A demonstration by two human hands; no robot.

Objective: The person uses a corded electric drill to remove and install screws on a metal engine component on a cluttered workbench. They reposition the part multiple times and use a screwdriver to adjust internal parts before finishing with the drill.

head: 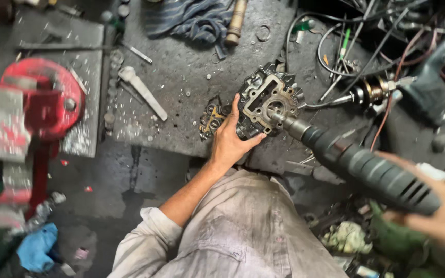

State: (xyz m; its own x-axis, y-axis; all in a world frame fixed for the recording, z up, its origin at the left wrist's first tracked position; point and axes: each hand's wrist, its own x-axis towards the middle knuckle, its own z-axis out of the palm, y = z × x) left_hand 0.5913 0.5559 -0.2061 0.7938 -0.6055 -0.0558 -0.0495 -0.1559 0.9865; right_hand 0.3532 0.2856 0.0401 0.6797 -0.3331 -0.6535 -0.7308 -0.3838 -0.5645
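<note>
Left hand [228,141] clamps a grimy grey cast-metal engine part with a tan gasket face [266,100], fingers wrapped round its near-left side, pinning it to the dark, oil-stained metal workbench [181,87] near the bench's front edge. Right hand [441,213], blurred at the frame's right edge, grips a dark ribbed power tool [366,167]; its steel nose sits in the round central opening of the casting.

Step in hand, by my reading: driving or loosening something at that opening. Next move would call for the tool kept square to the face and the casting braced against twisting.

Just left of the casting: a small cluster of dark metal parts [212,118]. Further left on the bench, a pale flat metal lever [142,91]; at the back edge, a striped blue-grey cloth [191,20]. Red bench vise [39,100] at the left end. No containers in view; parts lie loose.
</note>
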